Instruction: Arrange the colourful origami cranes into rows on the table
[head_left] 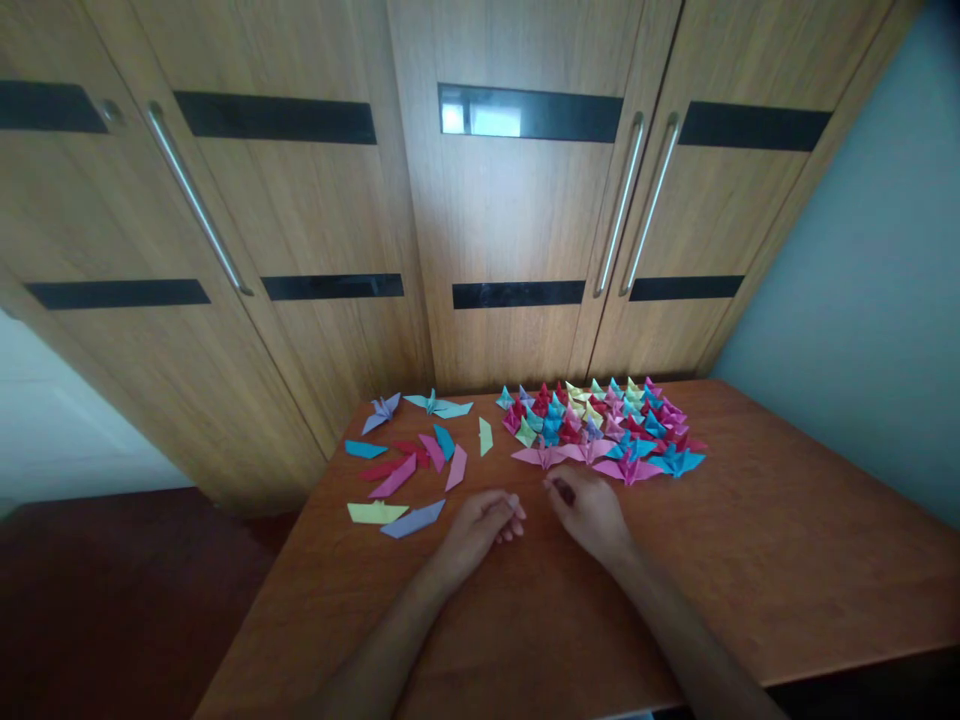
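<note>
My left hand rests over the wooden table with its fingers curled and the thumb against them; no paper shows in it. Opposite it, my right hand is curled too, thumb and forefinger close together, with nothing visible between them. Just beyond the right hand lies a pink paper crane, at the front of a dense group of folded origami cranes in several colours. Left of my left hand are flat folded paper pieces, among them a lilac one, a yellow one and a pink one.
The brown table backs onto a wooden wardrobe with metal handles. A lilac crane and a light blue crane stand at the table's back left. A pale wall rises on the right.
</note>
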